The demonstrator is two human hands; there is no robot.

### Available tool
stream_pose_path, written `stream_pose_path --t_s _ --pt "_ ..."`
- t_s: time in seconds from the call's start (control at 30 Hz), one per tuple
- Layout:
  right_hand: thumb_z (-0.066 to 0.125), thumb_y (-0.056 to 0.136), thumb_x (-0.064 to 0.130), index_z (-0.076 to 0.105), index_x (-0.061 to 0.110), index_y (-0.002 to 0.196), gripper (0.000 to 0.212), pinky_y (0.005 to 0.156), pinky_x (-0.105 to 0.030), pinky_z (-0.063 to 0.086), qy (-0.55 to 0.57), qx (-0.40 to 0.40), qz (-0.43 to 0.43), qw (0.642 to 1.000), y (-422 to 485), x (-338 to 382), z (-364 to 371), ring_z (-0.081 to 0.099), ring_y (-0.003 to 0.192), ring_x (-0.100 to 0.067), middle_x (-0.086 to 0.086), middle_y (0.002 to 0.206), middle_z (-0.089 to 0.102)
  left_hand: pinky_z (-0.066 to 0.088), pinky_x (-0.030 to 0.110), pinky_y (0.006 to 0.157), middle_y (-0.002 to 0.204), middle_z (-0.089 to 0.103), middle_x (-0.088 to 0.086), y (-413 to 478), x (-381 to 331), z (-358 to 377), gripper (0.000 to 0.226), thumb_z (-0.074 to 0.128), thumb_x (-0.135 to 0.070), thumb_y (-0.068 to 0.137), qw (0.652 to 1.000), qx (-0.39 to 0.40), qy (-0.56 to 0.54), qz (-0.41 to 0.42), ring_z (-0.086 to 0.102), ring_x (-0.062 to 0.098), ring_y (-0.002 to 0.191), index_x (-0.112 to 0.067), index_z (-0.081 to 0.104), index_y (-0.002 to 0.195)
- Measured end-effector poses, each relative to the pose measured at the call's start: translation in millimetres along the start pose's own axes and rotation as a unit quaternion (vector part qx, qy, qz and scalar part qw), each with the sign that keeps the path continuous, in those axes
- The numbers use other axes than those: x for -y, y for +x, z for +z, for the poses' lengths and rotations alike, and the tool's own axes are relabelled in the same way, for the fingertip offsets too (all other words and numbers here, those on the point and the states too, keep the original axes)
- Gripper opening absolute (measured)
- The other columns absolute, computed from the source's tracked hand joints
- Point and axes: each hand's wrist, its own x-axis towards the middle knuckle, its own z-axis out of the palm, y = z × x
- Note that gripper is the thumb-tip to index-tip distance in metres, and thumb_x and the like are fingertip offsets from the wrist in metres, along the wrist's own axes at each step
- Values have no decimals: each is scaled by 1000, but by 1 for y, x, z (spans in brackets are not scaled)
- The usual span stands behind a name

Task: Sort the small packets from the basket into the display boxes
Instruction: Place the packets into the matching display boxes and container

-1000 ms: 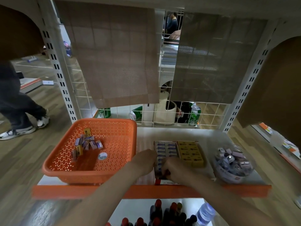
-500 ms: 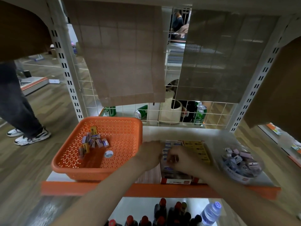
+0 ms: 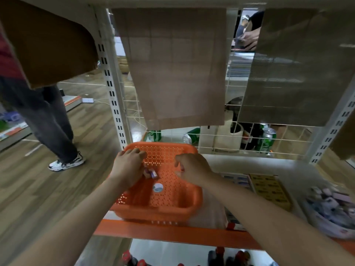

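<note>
The orange perforated basket (image 3: 157,212) stands on the shelf's left half. My left hand (image 3: 128,166) lies over the pile of small packets (image 3: 150,172) in the basket's left part, fingers bent downward and hiding most of them; a grip is not visible. My right hand (image 3: 192,167) hovers above the basket's right part with loosely curled fingers and nothing in it. A round sticker (image 3: 158,187) lies on the basket floor. To the right sit the purple display box (image 3: 238,179) and the yellow display box (image 3: 269,187), partly behind my right forearm.
A clear bowl (image 3: 330,223) of packets sits at the shelf's right end. Green cans (image 3: 268,141) stand behind the wire back grid. Bottles (image 3: 219,256) fill the shelf below. A person's legs (image 3: 48,127) stand on the floor at left.
Both hands left the purple display box and moved left into the basket. The camera view shifted left and closer.
</note>
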Motion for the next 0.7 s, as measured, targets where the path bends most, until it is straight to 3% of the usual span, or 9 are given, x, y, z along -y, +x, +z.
stream_pose_path --t_s 0.17,0.47,0.6,0.7 --pt "63 85 22 65 13 102 19 93 -33 45 -26 49 37 998 47 27 38 61 99 -23 -5 104 67 28 30 100 127 52 -7 3 24 10 31 46 -28 93 1000 -5 3 14 42 13 125 -31 53 123" --pt "69 83 17 66 9 96 15 77 -30 47 -29 115 121 986 76 42 83 65 100 -29 -11 103 68 21 33 111 137 45 -8 11 36 29 39 45 -31 95 1000 16 5 25 34 13 134 -31 44 134" --pt "57 88 4 65 9 99 15 79 -32 47 -17 95 132 987 81 40 87 63 100 -32 -12 105 67 20 33 110 135 47 -8 15 35 34 39 46 -34 94 999 37 16 36 37 13 130 -31 46 133" --pt "61 88 12 63 12 99 11 79 -32 41 -16 61 125 990 80 33 81 61 96 -26 -8 104 66 14 36 114 139 45 -9 20 30 38 38 48 -36 93 997 55 24 58 36 14 132 -31 49 131"
